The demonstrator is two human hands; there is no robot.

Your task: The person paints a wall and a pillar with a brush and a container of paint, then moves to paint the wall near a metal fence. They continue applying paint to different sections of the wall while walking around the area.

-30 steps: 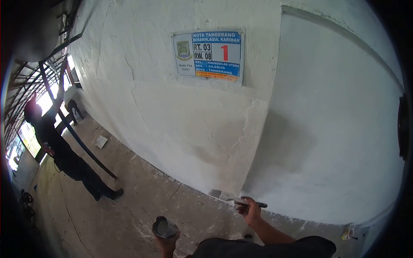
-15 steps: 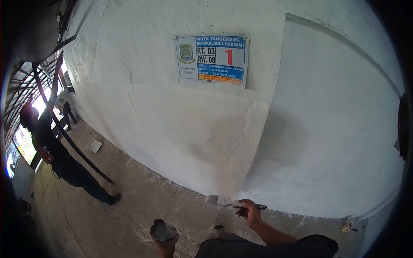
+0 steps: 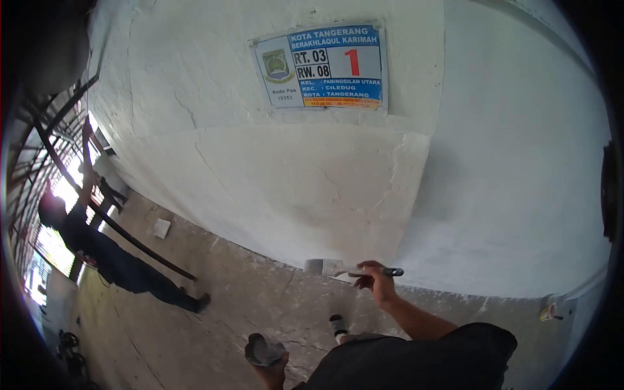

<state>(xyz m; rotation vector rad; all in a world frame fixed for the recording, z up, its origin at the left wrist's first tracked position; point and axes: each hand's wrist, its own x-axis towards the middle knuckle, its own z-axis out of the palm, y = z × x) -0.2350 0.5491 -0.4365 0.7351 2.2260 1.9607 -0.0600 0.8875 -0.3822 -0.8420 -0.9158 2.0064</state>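
My right hand point(image 3: 376, 284) is closed round the handle of a wide paintbrush point(image 3: 335, 268), its pale bristles pointing left, near the foot of the white wall point(image 3: 279, 188). Lower and to the left, my left hand point(image 3: 273, 372) holds a small grey cup point(image 3: 263, 351) with its opening facing up. Whether anything is inside the cup cannot be made out. The brush and the cup are apart.
A blue and white sign point(image 3: 322, 67) hangs on the wall. At left, a person point(image 3: 120, 257) in dark clothes stands by a long dark pole point(image 3: 140, 246). A white piece point(image 3: 162, 227) and a small container point(image 3: 546, 313) lie on the concrete floor point(image 3: 227, 286).
The view has shifted, with the sign higher and the floor showing more. My right hand and the brush appear higher in view. My left hand with the cup appears slightly further right.
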